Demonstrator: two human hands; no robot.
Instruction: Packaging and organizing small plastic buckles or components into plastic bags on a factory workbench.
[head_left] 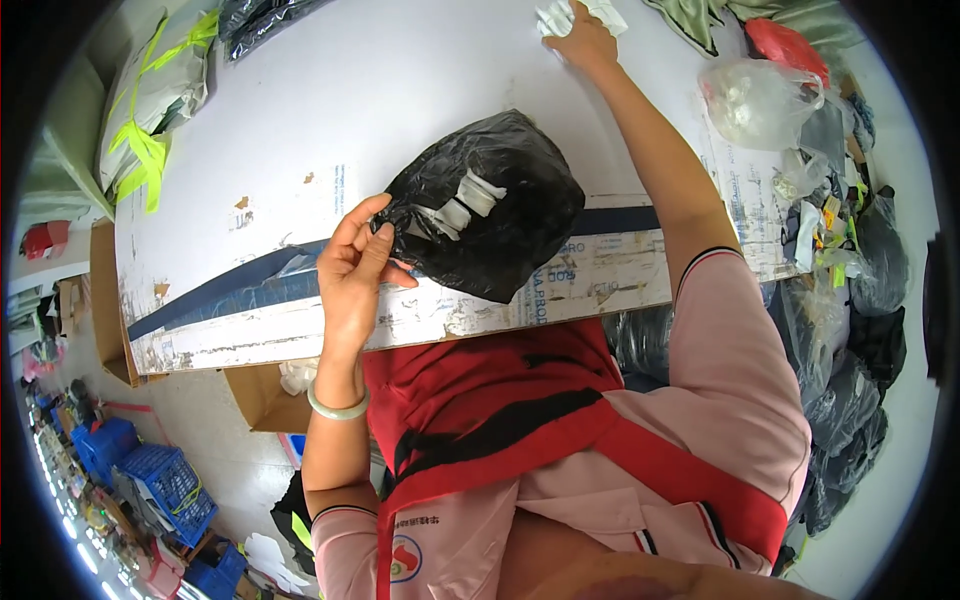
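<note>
My left hand [350, 270] pinches the left edge of a black plastic bag [530, 235] between thumb and fingers. The bag lies spread near the front edge of the table, and a few small white folded pieces [481, 193] rest on or in it; their material is hard to tell. At the far side of the table my right hand [588, 45] has its fingers closed on crumpled white pieces [604, 12], which look like the same kind and are partly cut off by the picture's edge.
The table [270, 140] has a worn white cover with a dark blue stripe. A wrapped bundle with neon-yellow ties [155, 90] sits at the far left, near a black plastic package [260, 22]. Translucent bags [755, 105] crowd the right side. Blue crates [170, 490] stand on the floor, lower left.
</note>
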